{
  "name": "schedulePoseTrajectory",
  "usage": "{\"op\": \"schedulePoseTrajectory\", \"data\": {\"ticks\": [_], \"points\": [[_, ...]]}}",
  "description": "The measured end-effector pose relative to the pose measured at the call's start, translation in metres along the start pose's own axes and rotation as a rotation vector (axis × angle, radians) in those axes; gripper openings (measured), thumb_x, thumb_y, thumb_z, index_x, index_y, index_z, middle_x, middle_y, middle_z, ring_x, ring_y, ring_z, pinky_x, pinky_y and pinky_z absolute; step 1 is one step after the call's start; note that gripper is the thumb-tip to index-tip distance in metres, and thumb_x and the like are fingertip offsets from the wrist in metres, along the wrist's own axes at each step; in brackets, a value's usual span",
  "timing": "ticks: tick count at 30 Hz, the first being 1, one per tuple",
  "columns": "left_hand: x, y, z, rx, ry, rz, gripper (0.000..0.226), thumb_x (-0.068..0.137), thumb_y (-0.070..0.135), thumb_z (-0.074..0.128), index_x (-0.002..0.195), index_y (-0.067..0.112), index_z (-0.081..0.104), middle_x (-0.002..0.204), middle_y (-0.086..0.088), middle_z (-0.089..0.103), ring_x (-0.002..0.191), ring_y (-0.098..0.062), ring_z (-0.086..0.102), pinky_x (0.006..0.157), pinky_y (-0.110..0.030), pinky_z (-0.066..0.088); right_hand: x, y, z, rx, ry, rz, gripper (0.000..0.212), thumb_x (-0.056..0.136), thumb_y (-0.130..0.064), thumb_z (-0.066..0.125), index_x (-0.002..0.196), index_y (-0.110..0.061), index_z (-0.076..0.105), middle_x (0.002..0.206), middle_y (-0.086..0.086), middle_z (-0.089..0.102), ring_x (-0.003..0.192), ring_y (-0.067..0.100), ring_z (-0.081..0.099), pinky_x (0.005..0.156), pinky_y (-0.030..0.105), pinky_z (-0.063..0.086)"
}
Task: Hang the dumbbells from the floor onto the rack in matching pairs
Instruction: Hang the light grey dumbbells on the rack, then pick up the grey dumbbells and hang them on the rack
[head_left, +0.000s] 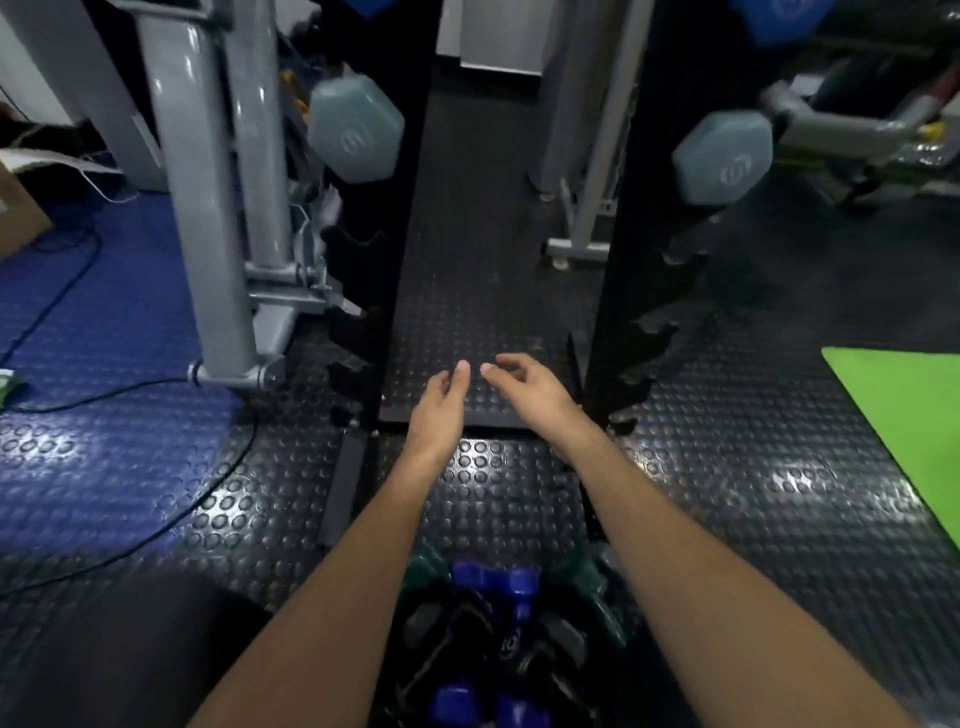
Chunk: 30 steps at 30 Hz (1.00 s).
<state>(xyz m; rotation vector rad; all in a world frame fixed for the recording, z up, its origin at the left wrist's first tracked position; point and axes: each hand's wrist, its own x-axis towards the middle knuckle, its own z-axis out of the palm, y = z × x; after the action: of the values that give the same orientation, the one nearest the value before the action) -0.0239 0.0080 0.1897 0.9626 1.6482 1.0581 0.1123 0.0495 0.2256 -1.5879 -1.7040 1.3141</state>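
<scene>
between the two black uprights of the rack (618, 218), both hands hang empty over the studded floor (727, 493): the left hand (439, 402) with fingers straight and together, the right hand (530, 387) loosely curled, neither pinching anything. one pale blue dumbbell (356, 136) sits on the left upright and its match (722, 157) on the right, with darker blue ones cut off at the top edge, so i'd judge the upper pegs done and the lower hooks still to fill. at the near edge of the floor lies the pile of dumbbells (488, 623), purple, green and dark ones, tangled in shadow and half covered by the forearms; how many remain i cannot tell.
</scene>
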Motion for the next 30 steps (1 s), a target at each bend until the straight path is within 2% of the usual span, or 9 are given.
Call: {"op": "schedulePoseTrajectory", "data": {"ticks": [4,6,9,14,21,23,25,28,30], "points": [[0.007,-0.037,0.033,0.103,-0.103,-0.111,0.074,0.096,0.073,0.037,0.148,0.021,0.049,0.153,-0.002,0.049,0.139,-0.023,0.046,0.115,-0.042,0.035,-0.003,0.060,-0.004,-0.048,-0.064,0.140,0.059,0.093,-0.055,0.062,0.140,-0.020,0.056,0.133,-0.003,0.062,0.119,0.016,0.061,0.102,0.036,0.049],[0.009,-0.052,0.048,0.167,-0.153,-0.164,0.076,0.096,0.073,0.036,0.149,0.020,0.048,0.154,-0.004,0.049,0.139,-0.025,0.046,0.114,-0.042,0.035,-0.006,0.087,-0.011,-0.086,-0.089,0.223,0.053,0.090,-0.058,0.062,0.130,-0.023,0.062,0.125,-0.004,0.066,0.112,0.015,0.063,0.094,0.034,0.051],[0.008,-0.072,0.067,0.240,-0.226,-0.226,0.082,0.093,0.078,0.034,0.152,0.021,0.045,0.155,-0.005,0.047,0.141,-0.026,0.045,0.117,-0.047,0.034,-0.008,0.124,-0.021,-0.101,-0.112,0.325,0.053,0.085,-0.064,0.063,0.121,-0.025,0.066,0.117,-0.005,0.069,0.107,0.013,0.064,0.100,0.039,0.051],[0.006,-0.099,0.090,0.330,-0.326,-0.294,0.093,0.088,0.085,0.031,0.156,0.022,0.038,0.163,-0.007,0.036,0.147,-0.028,0.037,0.122,-0.053,0.028,-0.011,0.164,-0.045,-0.160,-0.117,0.434,0.044,0.097,-0.052,0.059,0.124,-0.018,0.066,0.117,0.001,0.067,0.108,0.019,0.061,0.087,0.035,0.046],[0.009,-0.113,0.128,0.373,-0.436,-0.270,0.083,0.095,0.077,0.029,0.153,0.020,0.042,0.160,-0.004,0.039,0.145,-0.026,0.039,0.121,-0.052,0.028,-0.010,0.225,-0.054,-0.223,-0.111,0.542,0.026,0.098,-0.036,0.061,0.118,-0.020,0.069,0.116,-0.001,0.069,0.111,0.019,0.063,0.107,0.044,0.047],[0.009,-0.122,0.138,0.392,-0.460,-0.298,0.082,0.095,0.077,0.029,0.153,0.020,0.042,0.161,-0.006,0.038,0.146,-0.028,0.038,0.119,-0.051,0.027,-0.012,0.241,-0.052,-0.242,-0.134,0.579,0.020,0.095,-0.032,0.066,0.109,-0.020,0.073,0.110,-0.001,0.071,0.104,0.017,0.066,0.102,0.039,0.050],[0.009,-0.132,0.145,0.414,-0.489,-0.329,0.087,0.091,0.081,0.030,0.153,0.021,0.041,0.161,-0.008,0.038,0.145,-0.029,0.038,0.119,-0.053,0.028,-0.019,0.256,-0.050,-0.242,-0.063,0.673,0.014,0.091,-0.026,0.070,0.093,-0.012,0.071,0.093,0.004,0.072,0.081,0.016,0.067,0.083,0.034,0.056],[0.009,-0.148,0.154,0.461,-0.553,-0.342,0.086,0.090,0.078,0.042,0.152,0.017,0.043,0.158,-0.008,0.042,0.141,-0.028,0.044,0.115,-0.048,0.033,-0.033,0.297,-0.047,-0.191,0.087,0.874,0.046,0.071,-0.046,0.083,0.094,-0.008,0.070,0.088,0.007,0.074,0.071,0.020,0.069,0.064,0.031,0.058],[0.006,-0.153,0.160,0.502,-0.644,-0.347,0.080,0.089,0.073,0.055,0.144,0.015,0.053,0.148,-0.006,0.053,0.129,-0.021,0.053,0.109,-0.038,0.039,-0.039,0.318,-0.044,-0.057,0.137,0.938,0.069,0.063,-0.058,0.085,0.105,-0.005,0.071,0.096,0.011,0.074,0.082,0.026,0.071,0.076,0.037,0.061]]}}
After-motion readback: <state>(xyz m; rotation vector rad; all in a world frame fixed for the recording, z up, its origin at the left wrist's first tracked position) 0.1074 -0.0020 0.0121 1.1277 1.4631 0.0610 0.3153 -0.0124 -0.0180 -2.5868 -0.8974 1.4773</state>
